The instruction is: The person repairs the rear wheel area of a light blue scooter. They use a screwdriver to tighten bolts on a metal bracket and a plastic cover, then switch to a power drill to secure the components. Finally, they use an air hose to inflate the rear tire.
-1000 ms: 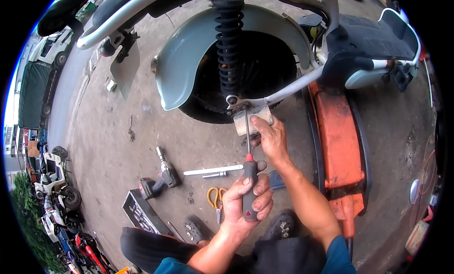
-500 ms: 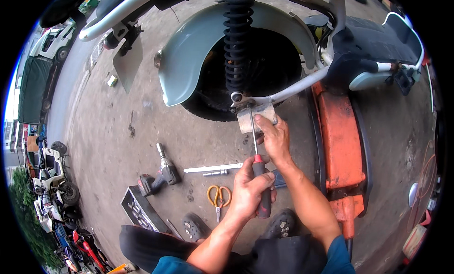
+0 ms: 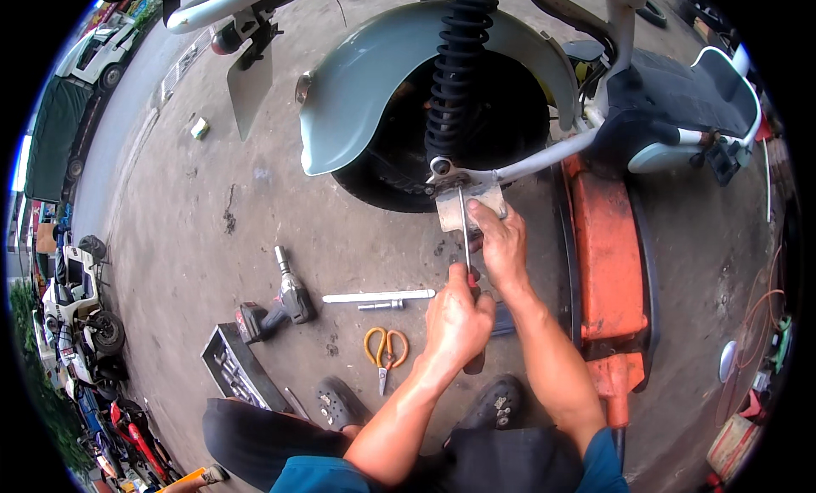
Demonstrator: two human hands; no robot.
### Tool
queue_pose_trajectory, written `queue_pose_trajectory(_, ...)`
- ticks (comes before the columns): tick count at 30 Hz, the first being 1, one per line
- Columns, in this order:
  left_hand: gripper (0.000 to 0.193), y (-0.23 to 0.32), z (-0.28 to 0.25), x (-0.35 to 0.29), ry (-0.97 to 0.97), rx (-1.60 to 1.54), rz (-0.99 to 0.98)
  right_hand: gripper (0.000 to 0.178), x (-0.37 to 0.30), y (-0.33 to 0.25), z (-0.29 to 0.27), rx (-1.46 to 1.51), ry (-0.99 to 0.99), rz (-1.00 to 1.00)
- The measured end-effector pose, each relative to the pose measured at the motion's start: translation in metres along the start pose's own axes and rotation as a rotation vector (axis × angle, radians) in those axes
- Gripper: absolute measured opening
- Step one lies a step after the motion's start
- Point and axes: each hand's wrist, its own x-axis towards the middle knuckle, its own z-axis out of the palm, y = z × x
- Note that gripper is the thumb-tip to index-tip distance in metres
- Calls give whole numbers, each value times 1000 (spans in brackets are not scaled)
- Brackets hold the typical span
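Observation:
My left hand (image 3: 457,325) is closed around the handle of a screwdriver (image 3: 466,238), hiding most of the grip. Its thin metal shaft points up to the joint at the lower end of a black coil-spring shock absorber (image 3: 460,72). My right hand (image 3: 505,248) is closed on a pale, dirty flat plate (image 3: 450,220), thumb on its face, close beside the shaft. The plate sits just under the white frame tube (image 3: 544,158) of a two-wheeler. I cannot tell just where the screwdriver's tip rests. Behind are a black wheel and a pale green fender (image 3: 336,110).
An orange floor jack (image 3: 605,255) stands on the right. On the concrete lie a cordless impact wrench (image 3: 293,299), a white bar (image 3: 374,297), a socket extension (image 3: 382,305), yellow-handled scissors (image 3: 384,357) and a tool tray (image 3: 223,357). Parked motorbikes (image 3: 81,314) line the left.
My left hand has turned over the screwdriver handle, its back now facing up and covering the grip. My right hand stays at the plate. The whole view has shifted slightly.

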Motion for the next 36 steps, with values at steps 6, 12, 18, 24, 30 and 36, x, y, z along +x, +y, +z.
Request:
queue_pose_trajectory(6,31,16,-19,1,-411,-1362,-123,30,-4,-14,1,65,-21,47)
queue_pose_trajectory(12,20,28,-8,-3,-39,-378,-55,29,-9,-5,1,24,15,96)
queue_pose_trajectory(18,12,35,-26,-6,-199,-883,-183,29,-21,-16,5,55,-5,40)
queue_pose_trajectory(24,22,12,-20,5,149,478,195,27,-18,-26,15,50,-34,37)
queue_pose_trajectory(30,25,30,-21,1,-154,-568,-203,46,-20,-17,0,132,23,128)
queue_pose_trajectory(36,28,-3,-8,15,129,308,66,77,-100,-6,-33,-135,33,0)
